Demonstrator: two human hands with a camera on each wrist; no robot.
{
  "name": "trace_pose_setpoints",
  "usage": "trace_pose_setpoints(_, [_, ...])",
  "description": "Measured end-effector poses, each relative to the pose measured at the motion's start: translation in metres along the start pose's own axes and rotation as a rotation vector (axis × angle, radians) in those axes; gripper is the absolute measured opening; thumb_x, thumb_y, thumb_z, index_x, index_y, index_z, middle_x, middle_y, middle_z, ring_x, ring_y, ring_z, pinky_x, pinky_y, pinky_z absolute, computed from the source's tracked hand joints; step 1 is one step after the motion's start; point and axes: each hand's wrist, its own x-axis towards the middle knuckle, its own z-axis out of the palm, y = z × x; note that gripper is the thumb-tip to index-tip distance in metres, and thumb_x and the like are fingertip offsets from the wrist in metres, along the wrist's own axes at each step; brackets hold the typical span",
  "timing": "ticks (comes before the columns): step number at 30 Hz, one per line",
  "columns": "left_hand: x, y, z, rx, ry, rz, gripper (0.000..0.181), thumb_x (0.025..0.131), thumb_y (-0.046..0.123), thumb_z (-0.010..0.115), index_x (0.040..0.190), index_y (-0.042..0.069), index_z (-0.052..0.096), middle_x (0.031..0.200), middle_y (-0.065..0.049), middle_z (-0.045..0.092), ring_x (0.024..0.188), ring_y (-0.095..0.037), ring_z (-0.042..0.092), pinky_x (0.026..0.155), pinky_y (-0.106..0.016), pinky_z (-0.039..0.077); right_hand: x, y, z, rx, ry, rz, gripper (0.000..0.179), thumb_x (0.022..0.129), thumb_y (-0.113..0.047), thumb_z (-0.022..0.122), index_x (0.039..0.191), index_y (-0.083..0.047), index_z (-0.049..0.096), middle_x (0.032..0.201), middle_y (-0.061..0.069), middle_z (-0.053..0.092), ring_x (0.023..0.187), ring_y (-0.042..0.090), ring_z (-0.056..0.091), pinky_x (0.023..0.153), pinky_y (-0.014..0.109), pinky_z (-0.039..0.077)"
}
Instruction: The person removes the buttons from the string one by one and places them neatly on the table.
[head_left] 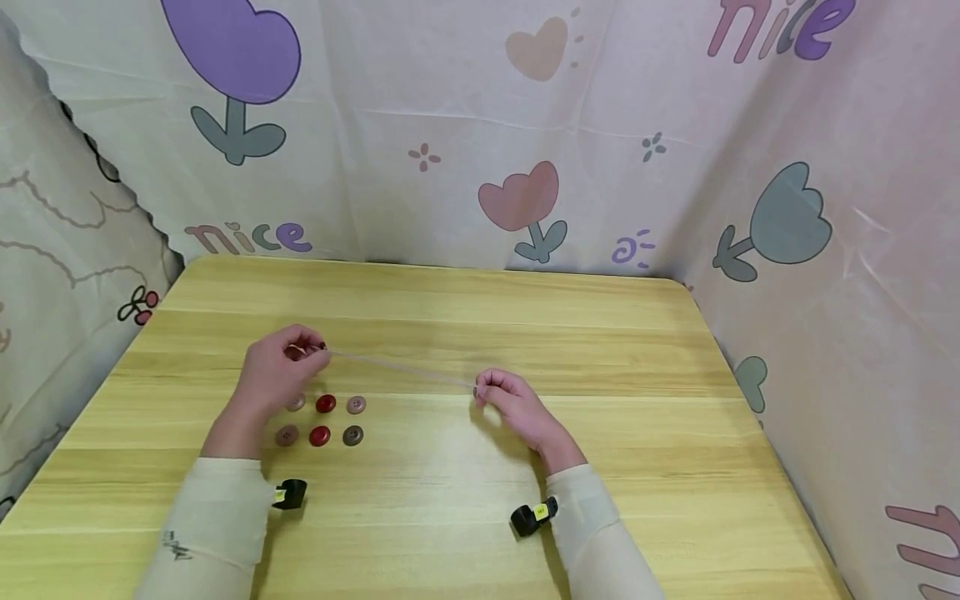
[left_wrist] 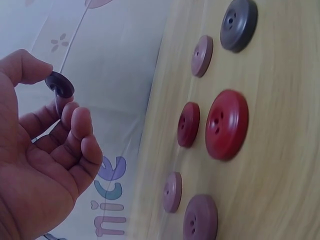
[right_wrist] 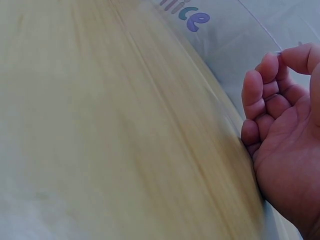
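Note:
My left hand (head_left: 277, 371) pinches a dark button (left_wrist: 60, 84) between thumb and fingertip, raised over the table. A thin pale thread (head_left: 405, 367) passes through this button and runs across to my right hand (head_left: 521, 410), whose thumb and forefinger pinch its other end. Between the hands the thread looks straight. Below and beside my left hand several buttons lie in two rows: two red ones, including the front red button (left_wrist: 227, 125), a dark grey button (head_left: 353, 435) and dusky pink ones such as this pink button (head_left: 356, 405). My left hand partly covers one pale button in the head view.
The buttons lie on a light wooden table (head_left: 637, 433). A printed curtain (head_left: 390, 100) with flowers and lettering hangs behind it and along both sides. A black wrist camera (head_left: 290, 494) is on the left sleeve, another black camera (head_left: 531, 518) on the right.

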Motion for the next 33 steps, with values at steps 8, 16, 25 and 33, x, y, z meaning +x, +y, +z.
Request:
trace_pose_setpoints(8, [-0.002, -0.008, -0.008, 0.021, 0.027, 0.001, 0.024, 0.097, 0.027, 0.063, 0.106, 0.005, 0.064, 0.094, -0.012, 0.059, 0.084, -0.026, 0.05, 0.069, -0.035, 0.043, -0.001, 0.0, 0.001, -0.01, 0.008, -0.01, 0.014, 0.102, -0.003, 0.046, 0.098, 0.007, 0.055, 0.097, 0.029, 0.054, 0.095, 0.037, 0.054, 0.092, 0.047, 0.043])
trace_pose_setpoints(16, [-0.005, -0.017, -0.015, 0.018, 0.053, -0.017, 0.026, 0.097, 0.029, 0.062, 0.107, 0.004, 0.064, 0.095, -0.012, 0.061, 0.085, -0.025, 0.051, 0.067, -0.03, 0.043, -0.001, 0.001, 0.001, -0.013, 0.011, -0.026, 0.015, 0.102, -0.003, 0.047, 0.098, 0.008, 0.055, 0.094, 0.023, 0.056, 0.092, 0.032, 0.055, 0.091, 0.043, 0.045])
trace_pose_setpoints(25, [-0.01, -0.024, -0.024, 0.023, 0.072, -0.04, 0.028, 0.097, 0.031, 0.064, 0.108, 0.005, 0.065, 0.096, -0.012, 0.061, 0.086, -0.023, 0.05, 0.065, -0.027, 0.043, 0.0, 0.001, 0.002, -0.006, 0.023, -0.032, 0.014, 0.1, -0.005, 0.048, 0.095, 0.007, 0.055, 0.091, 0.019, 0.056, 0.089, 0.028, 0.056, 0.089, 0.04, 0.046])
trace_pose_setpoints(33, [-0.018, -0.02, -0.023, 0.049, 0.067, -0.004, 0.025, 0.093, 0.028, 0.07, 0.105, 0.007, 0.066, 0.092, -0.009, 0.064, 0.081, -0.022, 0.053, 0.062, -0.025, 0.043, 0.001, 0.003, 0.0, -0.018, 0.014, -0.018, 0.017, 0.102, -0.004, 0.046, 0.098, 0.011, 0.054, 0.097, 0.034, 0.053, 0.095, 0.041, 0.055, 0.095, 0.043, 0.041])
